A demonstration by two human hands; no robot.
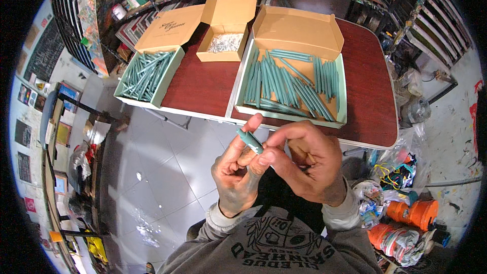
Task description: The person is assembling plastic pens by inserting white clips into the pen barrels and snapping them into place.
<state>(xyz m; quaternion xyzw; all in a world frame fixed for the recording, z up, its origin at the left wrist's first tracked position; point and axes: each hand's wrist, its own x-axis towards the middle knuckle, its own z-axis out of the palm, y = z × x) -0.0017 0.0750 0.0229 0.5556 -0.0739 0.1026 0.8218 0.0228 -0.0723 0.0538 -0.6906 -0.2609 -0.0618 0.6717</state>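
Close in front of my body, both hands meet at a short-looking green pen (250,141) with a small white mark on its side. It slants across my left hand (237,180), whose fingers lie behind it, with the index finger stretched upward. My right hand (313,165) bends in from the right. Its thumb and index finger pinch at the near end of the pen. Whether a smaller part sits between those fingertips is hidden. Beyond my hands, an open carton (341,89) holds many slim green pen barrels in loose rows.
A second carton (172,78) of jumbled green barrels stands at the table's left. Between them is a small box (218,57) of tiny silvery parts. All rest on a dark red table (203,89). Orange containers (413,213) and plastic bags crowd the right; a rack (48,187) stands left.
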